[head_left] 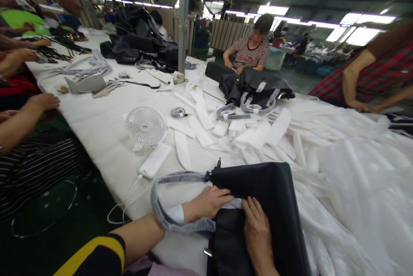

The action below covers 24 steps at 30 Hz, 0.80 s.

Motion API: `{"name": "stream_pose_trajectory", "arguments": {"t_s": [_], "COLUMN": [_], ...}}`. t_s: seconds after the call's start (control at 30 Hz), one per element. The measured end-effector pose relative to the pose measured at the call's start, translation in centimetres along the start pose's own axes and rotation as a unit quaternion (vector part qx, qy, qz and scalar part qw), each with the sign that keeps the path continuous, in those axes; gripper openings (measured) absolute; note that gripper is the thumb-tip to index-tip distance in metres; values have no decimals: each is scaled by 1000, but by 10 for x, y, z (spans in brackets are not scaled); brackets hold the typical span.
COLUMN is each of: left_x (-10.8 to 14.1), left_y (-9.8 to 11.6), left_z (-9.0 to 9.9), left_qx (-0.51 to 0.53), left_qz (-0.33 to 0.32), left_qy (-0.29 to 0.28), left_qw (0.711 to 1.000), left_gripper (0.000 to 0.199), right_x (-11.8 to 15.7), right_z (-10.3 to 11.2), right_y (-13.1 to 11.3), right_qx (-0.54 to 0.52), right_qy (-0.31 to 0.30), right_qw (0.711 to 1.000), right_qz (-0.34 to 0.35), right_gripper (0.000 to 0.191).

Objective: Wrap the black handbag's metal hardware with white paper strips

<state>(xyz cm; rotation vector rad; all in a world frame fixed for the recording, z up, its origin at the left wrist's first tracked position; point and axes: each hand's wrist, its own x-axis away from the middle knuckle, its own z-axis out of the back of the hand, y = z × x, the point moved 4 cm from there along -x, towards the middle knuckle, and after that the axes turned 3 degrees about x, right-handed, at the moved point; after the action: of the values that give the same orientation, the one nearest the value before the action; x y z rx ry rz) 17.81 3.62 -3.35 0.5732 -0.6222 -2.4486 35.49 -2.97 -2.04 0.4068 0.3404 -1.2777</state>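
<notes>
A black handbag (274,190) lies on the table in front of me, with a handle (158,203) wrapped in clear plastic looping out to its left. My left hand (208,202) reaches through that loop, its fingers stretched over a whitish strip (232,203) on the bag. At the strip's other end, my right hand (258,228) lies on the black material with fingers extended. The undersides of both hands are hidden. Metal fittings (208,252) show at the bag's left edge.
A white fan (146,125) and a white power bank (155,160) with a cable stand left of the bag. White foam pieces (258,134) and plastic sheets (358,190) lie beyond and right. More black bags (251,82) sit near a metal post (183,22). Other people work around the table.
</notes>
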Motion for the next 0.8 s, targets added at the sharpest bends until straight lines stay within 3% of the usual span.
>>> {"name": "stream_pose_trajectory", "arguments": {"t_s": [0.13, 0.27, 0.37, 0.43, 0.47, 0.53, 0.57, 0.67, 0.73, 0.8], "left_x": [42, 121, 175, 193, 197, 197, 196, 200, 207, 211], "left_y": [-16, -31, -27, -19, -15, -11, -13, -27, -34, -34], "left_z": [2, 14, 42, 66, 78, 97, 104, 105, 95, 84], "left_qx": [2, -23, 35, 112, 155, 236, 264, 321, 390, 475], "left_qz": [53, 146, 185, 200, 209, 251, 289, 453, 539, 574], "left_qy": [58, 25, -38, -75, -81, -62, -38, 66, 159, 258], "left_qw": [997, 989, 981, 971, 962, 937, 919, 829, 730, 614], "left_gripper": [47, 51, 62, 69, 64, 33, 22, 38, 36, 41], "right_x": [7, 12, 13, 12, 10, 4, 1, -15, -26, -32], "right_z": [-10, -15, -19, -21, -19, -8, 2, 46, 83, 118], "right_y": [4, 7, 10, 9, 7, -1, -7, -22, -24, -14], "right_qx": [-14, -17, -4, 7, 11, 12, 6, -46, -69, -18], "right_qy": [17, 28, 28, 38, 43, 47, 42, 0, 6, 48], "right_qw": [1000, 999, 999, 999, 998, 998, 999, 999, 995, 989], "right_qz": [13, 30, 39, 38, 34, 28, 22, -27, -69, -141], "right_gripper": [49, 52, 55, 56, 56, 56, 54, 45, 44, 47]}}
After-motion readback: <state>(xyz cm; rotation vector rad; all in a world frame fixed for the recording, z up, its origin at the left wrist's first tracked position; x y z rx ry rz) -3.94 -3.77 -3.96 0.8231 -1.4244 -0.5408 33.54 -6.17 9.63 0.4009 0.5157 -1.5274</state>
